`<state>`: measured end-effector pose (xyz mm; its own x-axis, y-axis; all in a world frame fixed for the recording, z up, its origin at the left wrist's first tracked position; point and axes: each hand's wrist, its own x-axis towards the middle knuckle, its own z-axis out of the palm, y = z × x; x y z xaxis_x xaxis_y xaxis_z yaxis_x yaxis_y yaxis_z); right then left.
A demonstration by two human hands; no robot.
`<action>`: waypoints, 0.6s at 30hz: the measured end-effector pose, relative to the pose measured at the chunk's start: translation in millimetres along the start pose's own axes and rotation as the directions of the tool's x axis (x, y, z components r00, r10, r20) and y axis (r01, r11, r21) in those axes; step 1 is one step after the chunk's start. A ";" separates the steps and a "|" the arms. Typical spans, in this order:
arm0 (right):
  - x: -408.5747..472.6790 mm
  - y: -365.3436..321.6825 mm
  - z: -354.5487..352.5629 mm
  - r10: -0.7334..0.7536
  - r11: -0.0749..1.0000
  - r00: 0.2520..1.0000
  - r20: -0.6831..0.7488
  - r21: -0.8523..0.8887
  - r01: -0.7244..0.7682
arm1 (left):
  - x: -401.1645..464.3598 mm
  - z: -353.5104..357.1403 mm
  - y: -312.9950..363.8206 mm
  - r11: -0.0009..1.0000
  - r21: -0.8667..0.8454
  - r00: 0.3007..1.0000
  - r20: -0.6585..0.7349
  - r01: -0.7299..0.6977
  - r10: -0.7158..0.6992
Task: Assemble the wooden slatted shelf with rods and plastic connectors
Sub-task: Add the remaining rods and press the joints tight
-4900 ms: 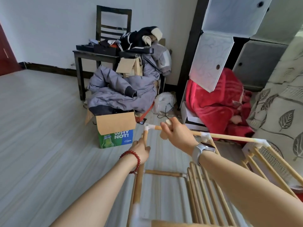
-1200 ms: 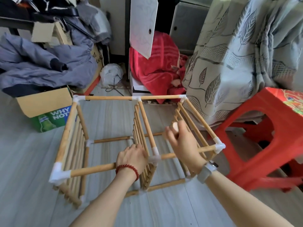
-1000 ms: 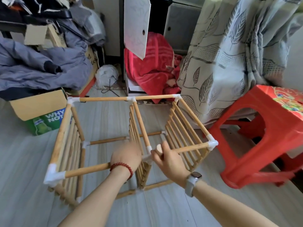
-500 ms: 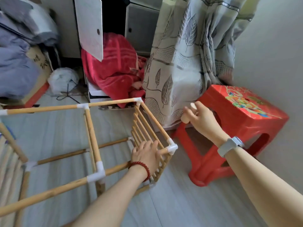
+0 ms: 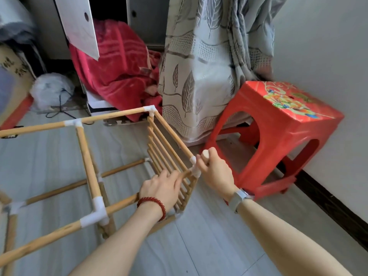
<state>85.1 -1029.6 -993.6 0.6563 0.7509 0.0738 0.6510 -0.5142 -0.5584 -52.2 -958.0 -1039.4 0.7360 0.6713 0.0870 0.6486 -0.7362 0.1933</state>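
Observation:
The wooden shelf frame (image 5: 87, 162) lies on its side on the floor, its rods joined by white plastic connectors. A slatted panel (image 5: 165, 156) forms its right end. My left hand (image 5: 161, 188), with a red bead bracelet, lies over the near top rod (image 5: 123, 202) just left of the near right corner connector (image 5: 196, 172), fingers curled over the rod. My right hand (image 5: 215, 172) grips a short wooden peg (image 5: 205, 155), whose pale end sticks up from the fist. The fist sits right beside that corner connector.
A red plastic stool (image 5: 278, 132) stands close on the right, against the white wall. A leaf-patterned curtain (image 5: 205, 66) hangs behind the frame, with a red blanket (image 5: 119, 72) and a cabinet (image 5: 79, 22) to the left. Grey plank floor (image 5: 209, 236) lies in front.
My right hand came down and left from beside the stool to the frame's near right corner, still gripping the peg. My left hand stayed on the rod near that corner.

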 end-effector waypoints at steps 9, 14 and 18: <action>16.4 3.8 -7.7 0.032 0.990 0.998 0.056 -0.137 -0.024 | 5.0 -2.4 -0.2 0.996 -0.084 0.986 0.168 0.015 -0.001; 52.3 -26.4 -19.5 -0.075 0.987 0.996 0.044 -0.138 0.081 | 41.1 -19.1 -28.5 0.936 -0.343 0.952 0.304 0.077 0.034; 88.4 -44.2 -4.4 -0.085 0.981 0.993 0.076 -0.171 0.097 | 81.3 -53.9 -74.9 0.989 -0.073 0.979 0.166 0.130 -0.116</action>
<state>116.0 -942.4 -958.7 0.5676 0.8213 0.0581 0.7672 -0.5020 -0.3992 -51.4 -843.6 -994.2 0.6773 0.7290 -0.0992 0.7228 -0.6343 0.2741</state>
